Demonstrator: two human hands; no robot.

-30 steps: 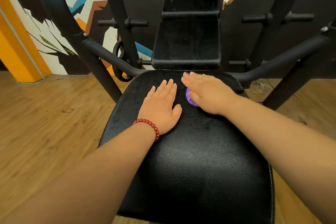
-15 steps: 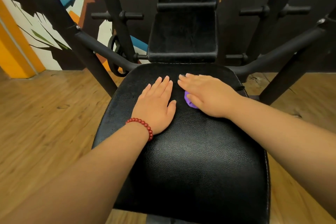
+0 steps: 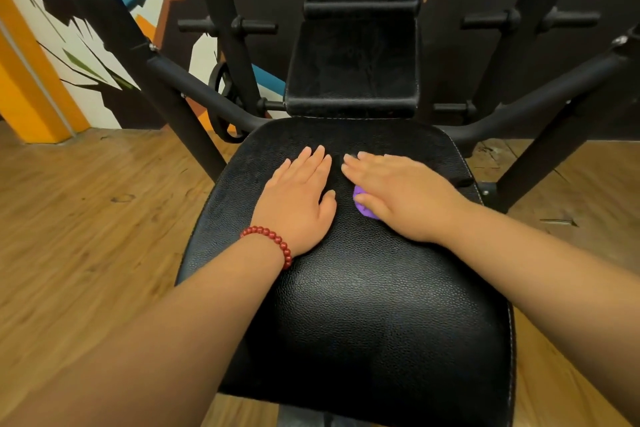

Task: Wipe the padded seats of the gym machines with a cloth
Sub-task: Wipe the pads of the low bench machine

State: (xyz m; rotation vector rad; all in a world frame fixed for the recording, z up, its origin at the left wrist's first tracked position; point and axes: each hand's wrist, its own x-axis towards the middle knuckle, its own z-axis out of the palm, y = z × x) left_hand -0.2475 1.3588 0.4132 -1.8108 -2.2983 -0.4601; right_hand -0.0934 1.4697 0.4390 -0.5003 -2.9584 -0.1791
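Note:
A black padded seat (image 3: pixel 374 305) of a gym machine fills the middle of the view. My left hand (image 3: pixel 298 201), with a red bead bracelet at the wrist, lies flat on the seat's far half, fingers together, holding nothing. My right hand (image 3: pixel 401 194) lies palm down beside it, pressing a purple cloth (image 3: pixel 363 206) against the seat. Only a small fold of the cloth shows under the thumb; the rest is hidden by the hand. A black padded backrest (image 3: pixel 353 62) rises just beyond the seat.
Black steel frame tubes (image 3: pixel 194 87) angle out from behind the seat on both sides, with weight pegs (image 3: pixel 256 25) above. A plate (image 3: pixel 225 97) hangs at the left. Wooden floor (image 3: pixel 86 218) surrounds the machine. A painted wall and orange pillar (image 3: pixel 31 90) stand behind.
Both hands stay flat on the seat in nearly the same place. The right hand with the cloth has shifted slightly. The view has tilted a little.

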